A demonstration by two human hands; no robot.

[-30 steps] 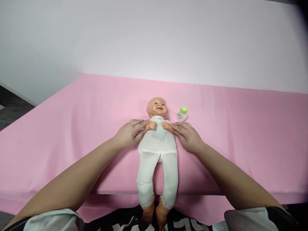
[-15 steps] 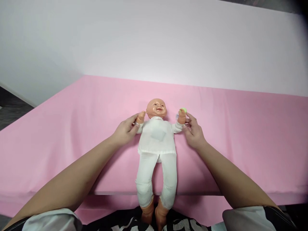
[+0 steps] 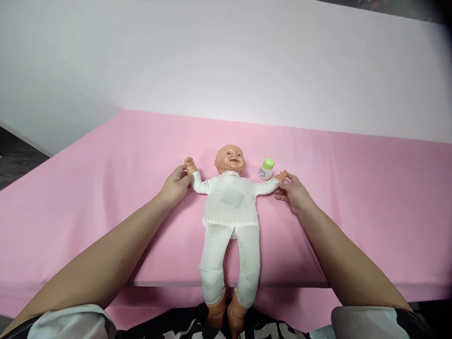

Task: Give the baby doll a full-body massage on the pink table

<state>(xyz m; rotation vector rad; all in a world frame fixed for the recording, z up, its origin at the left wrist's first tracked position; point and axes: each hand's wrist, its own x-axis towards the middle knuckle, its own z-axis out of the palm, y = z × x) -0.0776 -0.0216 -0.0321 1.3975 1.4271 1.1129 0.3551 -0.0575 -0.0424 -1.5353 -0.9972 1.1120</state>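
Note:
A baby doll (image 3: 229, 207) in white clothes lies on its back on the pink cloth-covered table (image 3: 106, 188), head away from me and feet hanging over the near edge. Both of its arms are stretched out sideways. My left hand (image 3: 174, 184) pinches the doll's arm at the wrist on the left side. My right hand (image 3: 294, 193) holds the doll's other hand on the right side. A small white bottle with a green cap (image 3: 266, 169) stands just beyond the doll's outstretched arm, close to my right hand's fingertips.
A white wall (image 3: 226, 61) rises behind the table. The table's near edge (image 3: 169, 284) runs just in front of my body, with pink cloth hanging below it. Dark floor (image 3: 17, 162) shows at the far left.
The doll's arms went from folded on its chest to raised, and now lie spread wide to each side. My two hands moved outward with them, away from the torso.

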